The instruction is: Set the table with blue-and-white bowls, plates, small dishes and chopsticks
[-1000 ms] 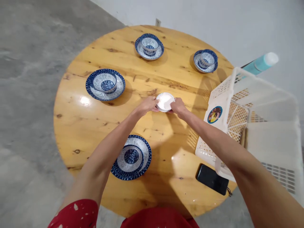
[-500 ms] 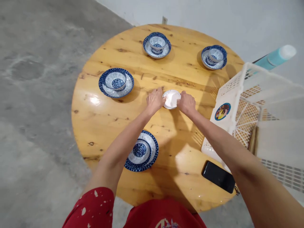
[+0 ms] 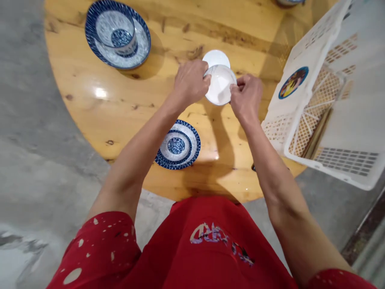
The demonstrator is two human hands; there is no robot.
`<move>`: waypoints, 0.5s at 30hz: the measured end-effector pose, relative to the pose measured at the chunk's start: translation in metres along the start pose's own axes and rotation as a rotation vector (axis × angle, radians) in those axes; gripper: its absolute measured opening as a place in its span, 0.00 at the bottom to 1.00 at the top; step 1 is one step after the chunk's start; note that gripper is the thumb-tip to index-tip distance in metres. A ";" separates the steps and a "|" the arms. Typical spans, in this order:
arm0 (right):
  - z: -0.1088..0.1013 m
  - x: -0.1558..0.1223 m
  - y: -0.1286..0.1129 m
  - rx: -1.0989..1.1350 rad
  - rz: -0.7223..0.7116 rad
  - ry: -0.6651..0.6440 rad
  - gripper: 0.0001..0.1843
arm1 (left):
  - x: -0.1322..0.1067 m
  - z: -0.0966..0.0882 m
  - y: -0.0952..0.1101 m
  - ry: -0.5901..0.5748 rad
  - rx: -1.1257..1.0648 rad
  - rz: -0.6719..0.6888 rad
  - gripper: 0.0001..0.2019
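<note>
Between my hands is a small white saucer (image 3: 221, 90), tilted and close above the wooden table. My left hand (image 3: 192, 81) pinches its left rim, with the fingertips partly hidden. At its right rim my right hand (image 3: 248, 96) grips with thumb and fingers. Just behind it, partly covered, a second white saucer (image 3: 215, 57) sits on the table. Below my left hand lies a blue-and-white plate (image 3: 196, 145) with a smaller patterned dish (image 3: 176, 145) on it; my left forearm overlaps its left edge.
Upper left, a blue-rimmed plate (image 3: 143, 40) carries a patterned bowl (image 3: 116, 30). A white plastic crate (image 3: 297, 86) stands on the right, close to my right forearm. A dark object, mostly hidden, lies under that forearm. The round table (image 3: 120, 108) curves off at left and front.
My view has tilted down and nearer. The stacked white saucers have come apart: one is now in my hands, drawn towards me, and the other stays behind it.
</note>
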State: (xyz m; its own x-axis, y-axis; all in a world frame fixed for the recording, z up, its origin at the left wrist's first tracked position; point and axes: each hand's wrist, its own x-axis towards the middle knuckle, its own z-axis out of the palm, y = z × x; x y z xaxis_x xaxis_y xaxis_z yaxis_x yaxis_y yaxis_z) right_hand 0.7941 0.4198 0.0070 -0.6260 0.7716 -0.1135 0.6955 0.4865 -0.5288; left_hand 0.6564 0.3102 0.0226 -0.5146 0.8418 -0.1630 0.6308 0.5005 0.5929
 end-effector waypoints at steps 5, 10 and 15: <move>-0.004 -0.094 0.028 0.093 0.031 0.023 0.15 | -0.085 0.007 0.024 -0.116 -0.108 -0.009 0.12; 0.007 -0.174 0.067 0.165 0.087 -0.062 0.13 | -0.186 0.067 0.031 -0.192 -0.360 -0.151 0.15; 0.031 -0.220 0.089 0.161 0.059 -0.175 0.14 | -0.253 0.135 0.025 -0.129 -0.641 -0.382 0.16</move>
State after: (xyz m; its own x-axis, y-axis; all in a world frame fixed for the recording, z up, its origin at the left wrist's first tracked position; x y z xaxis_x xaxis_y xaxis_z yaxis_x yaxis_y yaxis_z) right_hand 0.9821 0.2807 -0.0412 -0.6470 0.7071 -0.2853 0.6765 0.3597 -0.6426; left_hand 0.8814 0.1370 -0.0277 -0.5331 0.6701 -0.5164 -0.0589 0.5796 0.8128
